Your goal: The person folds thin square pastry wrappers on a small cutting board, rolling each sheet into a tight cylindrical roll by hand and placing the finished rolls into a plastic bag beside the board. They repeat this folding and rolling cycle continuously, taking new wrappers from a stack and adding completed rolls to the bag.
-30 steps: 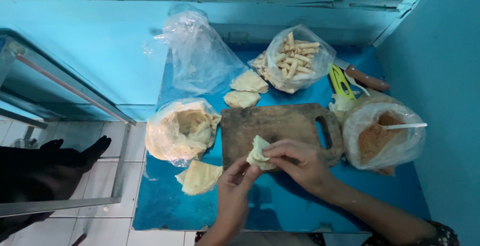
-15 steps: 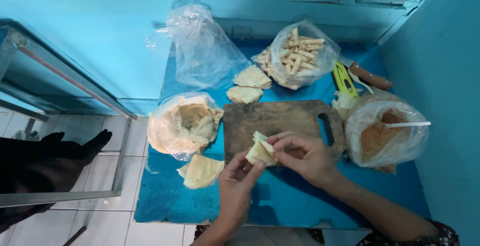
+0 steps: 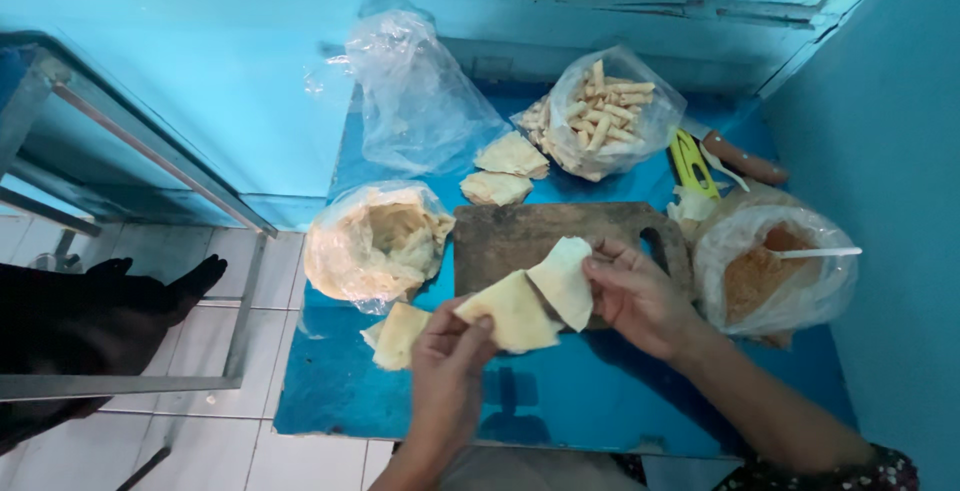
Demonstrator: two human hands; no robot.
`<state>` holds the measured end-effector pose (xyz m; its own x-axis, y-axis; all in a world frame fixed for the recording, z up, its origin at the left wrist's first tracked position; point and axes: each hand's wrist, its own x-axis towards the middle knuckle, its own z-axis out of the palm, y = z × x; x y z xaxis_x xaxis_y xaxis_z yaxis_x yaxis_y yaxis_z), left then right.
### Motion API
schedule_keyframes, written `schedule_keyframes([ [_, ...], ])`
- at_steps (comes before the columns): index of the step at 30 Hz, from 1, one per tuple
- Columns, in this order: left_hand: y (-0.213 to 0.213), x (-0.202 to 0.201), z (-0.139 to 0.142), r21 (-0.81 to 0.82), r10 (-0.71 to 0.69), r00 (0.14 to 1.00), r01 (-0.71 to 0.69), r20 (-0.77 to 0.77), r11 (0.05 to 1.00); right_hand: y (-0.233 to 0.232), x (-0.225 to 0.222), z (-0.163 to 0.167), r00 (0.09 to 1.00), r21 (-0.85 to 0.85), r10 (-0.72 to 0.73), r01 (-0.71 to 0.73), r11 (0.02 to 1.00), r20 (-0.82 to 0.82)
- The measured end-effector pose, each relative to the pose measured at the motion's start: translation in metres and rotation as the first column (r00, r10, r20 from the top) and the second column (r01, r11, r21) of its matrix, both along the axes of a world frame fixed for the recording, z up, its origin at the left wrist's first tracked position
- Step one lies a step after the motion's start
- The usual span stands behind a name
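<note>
Both hands hold thin pale pastry wrappers above the near edge of a dark wooden cutting board (image 3: pixel 520 236). My left hand (image 3: pixel 447 361) pinches one wrapper (image 3: pixel 510 313) by its lower corner. A second wrapper (image 3: pixel 566 279) is gripped at its right edge by my right hand (image 3: pixel 635 296). The two sheets overlap slightly and are spread apart. More loose wrappers (image 3: pixel 398 335) lie on the blue table (image 3: pixel 560 401) just left of my left hand.
A plastic bag of wrappers (image 3: pixel 375 243) sits left of the board, an empty clear bag (image 3: pixel 415 96) behind it. A bag of rolled pastry sticks (image 3: pixel 605 116), a bag of brown filling with a white spoon (image 3: pixel 775 266), a knife (image 3: pixel 740 159) and folded pieces (image 3: pixel 497 188) stand around.
The small folded stack held between both hands has been pulled apart into two sheets, my left hand drawing one sheet down and left. The camera view has shifted slightly.
</note>
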<state>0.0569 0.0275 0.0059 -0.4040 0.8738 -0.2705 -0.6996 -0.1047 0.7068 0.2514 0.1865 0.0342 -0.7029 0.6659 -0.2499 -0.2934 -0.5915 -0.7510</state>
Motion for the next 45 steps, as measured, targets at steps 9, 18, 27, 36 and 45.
schedule_keyframes([
  [9,-0.027,-0.065,0.044,-0.097,-0.051,0.338,-0.12,-0.94,0.988,0.007,0.003,0.02,0.984,0.053,0.041,-0.051,0.997,0.174],
  [18,-0.029,-0.024,0.032,0.276,0.262,-0.088,-0.224,-0.961,0.935,-0.025,-0.019,0.046,0.832,0.903,-0.493,-0.023,0.428,0.255],
  [27,0.0,-0.006,-0.017,0.115,-0.186,0.956,0.163,0.227,0.98,-0.074,-0.04,0.044,0.93,0.94,-0.344,-0.226,-0.255,0.131],
  [36,0.004,0.001,-0.006,0.128,-0.273,0.936,0.25,0.223,0.96,-0.048,-0.027,0.017,0.839,0.953,-0.491,-0.298,-0.051,0.236],
  [45,-0.002,-0.007,0.008,0.227,-0.34,0.931,0.305,0.132,0.925,-0.049,-0.026,0.031,0.933,0.946,-0.335,-0.217,-0.24,0.129],
])
